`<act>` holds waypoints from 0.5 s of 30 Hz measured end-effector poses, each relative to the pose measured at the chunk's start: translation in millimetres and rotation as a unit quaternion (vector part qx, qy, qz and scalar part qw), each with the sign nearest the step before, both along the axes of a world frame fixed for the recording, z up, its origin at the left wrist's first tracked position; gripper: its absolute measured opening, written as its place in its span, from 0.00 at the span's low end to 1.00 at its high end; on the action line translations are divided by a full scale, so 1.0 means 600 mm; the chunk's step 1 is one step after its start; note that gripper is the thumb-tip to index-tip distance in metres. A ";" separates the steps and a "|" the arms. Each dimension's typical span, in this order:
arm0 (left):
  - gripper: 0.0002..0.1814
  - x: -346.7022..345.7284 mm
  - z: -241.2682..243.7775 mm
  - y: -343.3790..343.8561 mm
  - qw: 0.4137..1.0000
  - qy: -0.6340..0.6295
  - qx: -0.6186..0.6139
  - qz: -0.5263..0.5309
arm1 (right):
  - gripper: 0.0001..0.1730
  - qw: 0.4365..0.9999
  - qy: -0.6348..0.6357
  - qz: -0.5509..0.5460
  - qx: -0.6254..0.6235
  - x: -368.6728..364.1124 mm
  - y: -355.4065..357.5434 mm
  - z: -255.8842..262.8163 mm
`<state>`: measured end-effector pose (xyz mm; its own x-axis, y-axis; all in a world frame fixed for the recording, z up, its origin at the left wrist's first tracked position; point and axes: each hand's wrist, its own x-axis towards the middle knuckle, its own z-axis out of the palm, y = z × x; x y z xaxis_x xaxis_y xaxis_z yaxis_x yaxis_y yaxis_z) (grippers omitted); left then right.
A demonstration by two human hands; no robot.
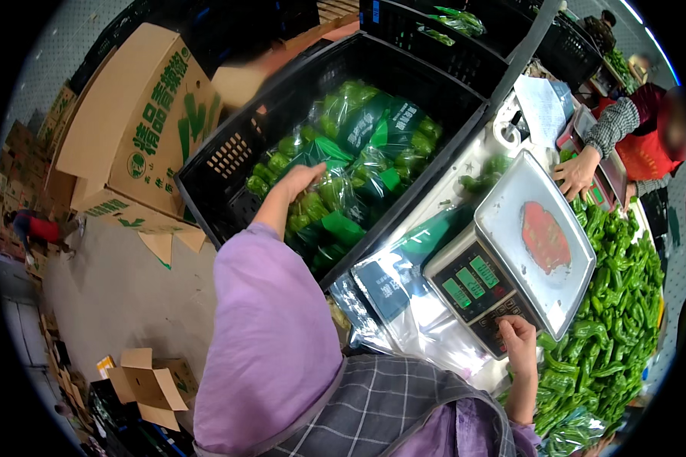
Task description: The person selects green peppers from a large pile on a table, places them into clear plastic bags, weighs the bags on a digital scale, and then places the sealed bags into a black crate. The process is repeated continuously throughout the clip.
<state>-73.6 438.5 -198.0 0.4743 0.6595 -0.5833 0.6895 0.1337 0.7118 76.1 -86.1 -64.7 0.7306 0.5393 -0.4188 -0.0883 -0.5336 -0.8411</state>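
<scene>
My left hand (304, 178) is in a black plastic crate (210, 154), its curled fingers on the film of a clear and green plastic bag of green peppers (314, 208). Several such bags lie together in the crate. On the right, my right hand (513, 334) is at the keypad of a digital weighing scale (480, 285), thumb and finger drawn together with nothing visible between them. The scale's metal pan (569, 257) holds no bag and bears a reddish patch. Flat printed plastic bags (400, 285) lie between the crate and the scale.
Loose green peppers (611, 308) are heaped beyond the scale. A co-worker's hand (577, 171) is near another scale at the upper right. A roll of tape (506, 134) and paper (540, 108) lie near the crate. A large cardboard box (131, 125) stands left, an open one (151, 385) lower left.
</scene>
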 end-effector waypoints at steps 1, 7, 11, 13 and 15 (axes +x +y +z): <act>0.29 0.004 0.019 -0.006 0.999 -0.039 0.030 -0.010 | 0.11 1.000 0.002 0.000 0.000 -0.001 0.000 0.005; 0.25 0.014 0.052 -0.100 0.923 -0.050 0.308 -0.226 | 0.09 1.000 -0.006 -0.023 0.003 -0.019 -0.039 0.028; 0.26 0.003 0.038 -0.078 0.929 0.054 0.294 -0.219 | 0.09 0.995 0.003 -0.091 0.029 -0.052 -0.133 0.071; 0.26 0.004 0.018 -0.062 0.930 0.072 0.295 -0.209 | 0.10 0.981 0.028 -0.174 0.075 -0.087 -0.213 0.080; 0.27 0.008 0.020 -0.061 0.910 0.102 0.340 -0.215 | 0.15 0.959 0.019 -0.215 0.183 -0.123 -0.298 0.061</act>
<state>-68.6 401.7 -185.8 0.7016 0.6792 -0.2156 0.7010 -0.6033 0.3803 2.2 -264.8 -27.8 0.9067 0.3070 -0.2893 -0.2683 -0.1095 -0.9571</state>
